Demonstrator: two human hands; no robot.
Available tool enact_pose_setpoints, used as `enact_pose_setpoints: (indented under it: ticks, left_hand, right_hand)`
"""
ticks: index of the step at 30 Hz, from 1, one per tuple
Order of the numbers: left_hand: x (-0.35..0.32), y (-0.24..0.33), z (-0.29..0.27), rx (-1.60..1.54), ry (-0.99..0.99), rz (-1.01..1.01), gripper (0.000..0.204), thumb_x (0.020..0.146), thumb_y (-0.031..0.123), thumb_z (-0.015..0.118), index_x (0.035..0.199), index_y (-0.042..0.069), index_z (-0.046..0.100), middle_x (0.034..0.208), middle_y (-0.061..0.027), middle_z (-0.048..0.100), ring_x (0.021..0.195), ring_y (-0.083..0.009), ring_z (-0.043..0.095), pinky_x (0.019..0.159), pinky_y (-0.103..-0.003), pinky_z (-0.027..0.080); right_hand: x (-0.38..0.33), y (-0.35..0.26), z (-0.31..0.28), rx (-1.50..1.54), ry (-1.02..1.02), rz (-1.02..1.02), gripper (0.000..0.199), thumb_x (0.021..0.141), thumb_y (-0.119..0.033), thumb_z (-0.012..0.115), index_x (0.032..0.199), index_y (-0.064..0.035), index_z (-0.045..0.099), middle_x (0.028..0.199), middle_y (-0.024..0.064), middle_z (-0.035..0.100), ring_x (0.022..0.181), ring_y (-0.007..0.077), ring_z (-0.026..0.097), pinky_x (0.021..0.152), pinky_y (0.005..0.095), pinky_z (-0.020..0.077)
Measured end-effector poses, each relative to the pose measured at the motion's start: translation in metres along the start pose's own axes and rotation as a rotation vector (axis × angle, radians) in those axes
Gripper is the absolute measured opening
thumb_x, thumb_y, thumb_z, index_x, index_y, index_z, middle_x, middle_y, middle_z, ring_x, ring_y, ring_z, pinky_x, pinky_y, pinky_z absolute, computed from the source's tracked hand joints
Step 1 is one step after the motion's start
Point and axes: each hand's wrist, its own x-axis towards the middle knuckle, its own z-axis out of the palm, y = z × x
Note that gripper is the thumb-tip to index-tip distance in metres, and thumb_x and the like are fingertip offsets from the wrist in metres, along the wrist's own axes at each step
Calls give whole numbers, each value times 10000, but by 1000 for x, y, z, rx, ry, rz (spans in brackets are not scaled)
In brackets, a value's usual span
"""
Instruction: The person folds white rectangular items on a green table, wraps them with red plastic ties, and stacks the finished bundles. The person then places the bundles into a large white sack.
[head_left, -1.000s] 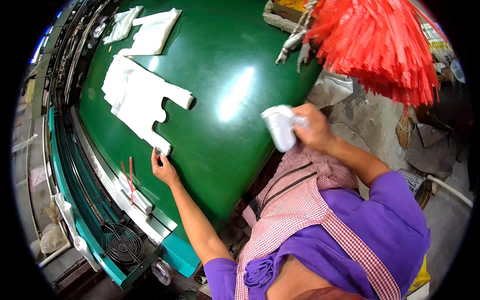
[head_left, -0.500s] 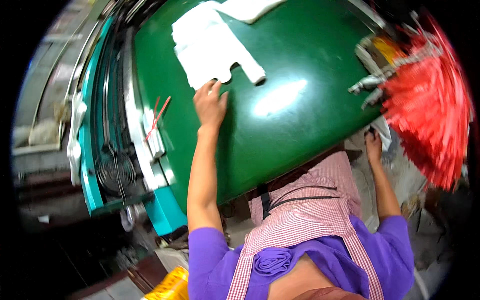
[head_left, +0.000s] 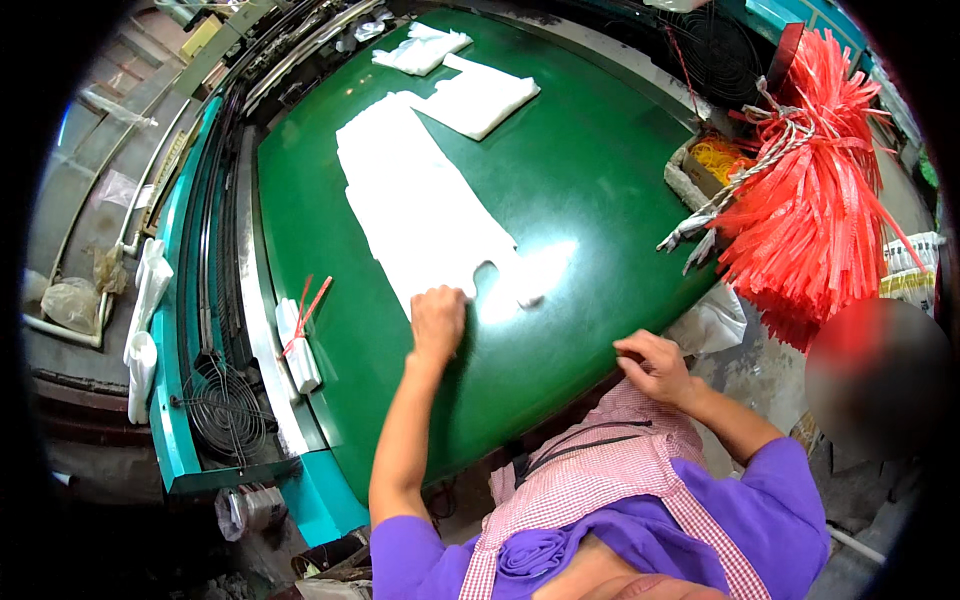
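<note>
A long, flat stack of white plastic bags with a notched, handle-shaped near end lies on the green tabletop. My left hand is closed on the near edge of this stack, left of the notch. Over the table's near right edge is my right hand, its fingers curled in toward the thumb and apart from the bags. Whether anything small is in those fingers I cannot make out. Farther back lie another folded white stack and a crumpled white bundle.
A big bunch of red plastic strips hangs at the right, beside a box of yellow ties. Along the left edge lies a white roll with a red tie. Left of the table runs a teal machine frame with a round wire guard.
My left hand has closed on the bag stack, whose near end now lies closer to me. My right hand has risen from beside the table's corner to its near edge. The view has shifted.
</note>
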Motion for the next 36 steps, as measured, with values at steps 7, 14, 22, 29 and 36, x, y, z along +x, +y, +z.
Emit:
enact_pose_setpoints:
  ticks: [7, 14, 22, 29, 36]
  left_hand:
    - [-145, 58, -62, -436, -108, 150, 590, 748, 308, 721, 1271, 127, 518, 1304, -97, 480, 1229, -288, 437, 1050, -500, 274]
    - [-177, 36, -51, -307, -96, 190, 500, 669, 70, 702, 1156, 123, 601, 1322, -76, 522, 1297, -284, 425, 1090, -477, 259]
    - [-61, 44, -21, -520, 6, -101, 179, 877, 174, 557, 1004, 59, 608, 553, -145, 570, 532, -392, 577, 542, -464, 465]
    - [-126, 58, -23, -212, 194, 286, 466, 802, 46, 559, 1266, 58, 529, 1216, -172, 543, 1124, -297, 548, 928, -436, 463]
    - [-88, 70, -21, -440, 183, 212, 285, 819, 53, 522, 1087, -7, 597, 1037, -169, 649, 951, -311, 627, 833, -386, 487]
  right_hand:
    - [53, -18, 24, -463, -868, -392, 923, 669, -239, 767, 1442, -121, 276, 1519, 135, 213, 1410, 345, 179, 1107, 570, 174]
    - [44, 19, 30, -215, -672, -381, 623, 693, -49, 670, 1284, -100, 478, 1415, 128, 405, 1364, 307, 320, 1109, 478, 239]
    - [95, -7, 74, 189, -546, -121, 226, 866, -53, 562, 1090, -24, 570, 1020, 170, 589, 968, 329, 578, 826, 394, 460]
    - [93, -26, 112, -316, -767, -150, 182, 828, -220, 532, 838, -55, 608, 1026, 182, 628, 890, 335, 638, 644, 475, 502]
    - [128, 4, 105, -547, -582, -166, 517, 907, -292, 524, 1281, 58, 450, 1427, 244, 349, 1347, 369, 313, 1079, 486, 282]
